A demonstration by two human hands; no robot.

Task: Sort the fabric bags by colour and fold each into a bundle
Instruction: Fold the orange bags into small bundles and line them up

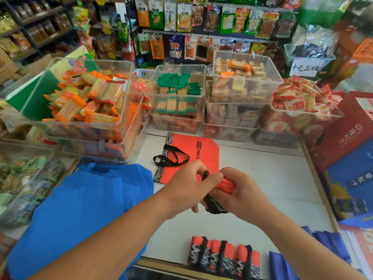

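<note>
Head view: I'm looking down over both forearms onto a white counter (pixel 272 178) in a snack shop.
Left hand (pixel 187 184): raised over the middle of the counter, fingers curled. The thumb lies across to pinch the black strap (pixel 205 174) at the top of the roll.
Right hand (pixel 240 197): touching the left hand, fingers wrapped tight around the rolled red bag (pixel 227 185).
Rolled red bag: held off the counter between the two hands. Red folds show above the right fingers, and a black patterned end sticks out below them.
Flat red bag (pixel 199 156): lies open at the far edge of the counter just beyond the hands, with its black handles looped on its left side. I can read printed lettering down its middle.
Tied red bundles (pixel 222 257): three in a row, side by side and touching, at the near edge of the counter. Each has a black strap round it.
Blue bags (pixel 80 199): a loose heap over the left edge, running under my left forearm.
Navy bags (pixel 280 265): folded, at the near right corner, just beside the red bundles.
Clear bins (pixel 179 96): stacked along the far edge and the left, filled with wrapped biscuits.
Gift boxes (pixel 343 138): red and blue, standing along the right edge.
</note>
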